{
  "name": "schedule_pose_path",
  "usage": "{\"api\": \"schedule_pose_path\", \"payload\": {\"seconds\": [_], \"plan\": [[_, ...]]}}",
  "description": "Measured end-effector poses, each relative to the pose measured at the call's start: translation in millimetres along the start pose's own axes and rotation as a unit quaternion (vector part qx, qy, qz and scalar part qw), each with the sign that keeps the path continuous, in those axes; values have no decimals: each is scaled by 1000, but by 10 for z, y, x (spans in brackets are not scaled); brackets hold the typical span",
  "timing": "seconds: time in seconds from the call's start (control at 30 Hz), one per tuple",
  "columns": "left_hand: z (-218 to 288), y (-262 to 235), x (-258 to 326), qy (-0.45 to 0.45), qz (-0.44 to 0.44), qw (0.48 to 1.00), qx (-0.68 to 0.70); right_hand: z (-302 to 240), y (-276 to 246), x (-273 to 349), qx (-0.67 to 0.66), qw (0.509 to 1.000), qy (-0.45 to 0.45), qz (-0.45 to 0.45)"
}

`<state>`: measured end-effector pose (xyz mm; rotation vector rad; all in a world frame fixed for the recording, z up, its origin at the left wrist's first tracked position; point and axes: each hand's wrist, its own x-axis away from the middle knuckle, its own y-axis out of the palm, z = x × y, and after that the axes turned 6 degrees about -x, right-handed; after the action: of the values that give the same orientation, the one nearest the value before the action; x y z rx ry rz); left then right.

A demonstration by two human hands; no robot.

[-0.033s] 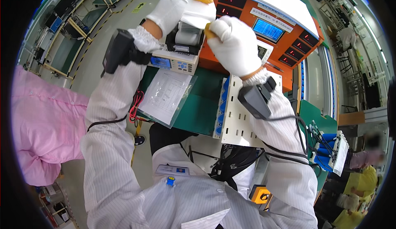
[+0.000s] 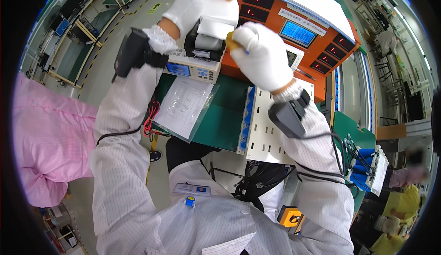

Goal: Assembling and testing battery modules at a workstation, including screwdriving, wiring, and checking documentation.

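Both my hands wear white gloves with orange finger covers. My left hand (image 2: 190, 9) is closed at the far side of a black label printer (image 2: 190, 48), its fingers at the upper edge of a white paper strip (image 2: 224, 12). The strip rises from above the paper roll (image 2: 209, 42) inside the printer. My right hand (image 2: 262, 55) is closed just right of the printer, thumb and fingers curled together. A small blue bit shows at its fingers; what it holds is mostly hidden. The printer rests on a white bench meter (image 2: 192, 71) with a lit screen.
Right of the printer stands an orange tester (image 2: 271, 14) with red displays. A white slotted plate (image 2: 264, 140) over blue cylinders and a sleeved paper sheet (image 2: 183, 105) lie on the green bench (image 2: 225, 117). A person in pink (image 2: 55, 140) is at my left.
My left hand has shifted slightly left and up. The right hand has moved a little down, away from the paper strip, and more of the paper roll shows.
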<state>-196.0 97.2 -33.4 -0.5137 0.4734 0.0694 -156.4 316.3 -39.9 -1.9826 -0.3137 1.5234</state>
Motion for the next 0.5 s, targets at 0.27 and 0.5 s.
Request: {"api": "schedule_pose_path", "payload": {"seconds": [0.27, 0.5], "plan": [[-1209, -448, -1089, 141, -161, 976, 49, -296, -752, 488, -60, 989, 108, -79], [-1350, -96, -952, -86, 27, 873, -479, -216, -1252, 856, -77, 972, 176, -131]]}}
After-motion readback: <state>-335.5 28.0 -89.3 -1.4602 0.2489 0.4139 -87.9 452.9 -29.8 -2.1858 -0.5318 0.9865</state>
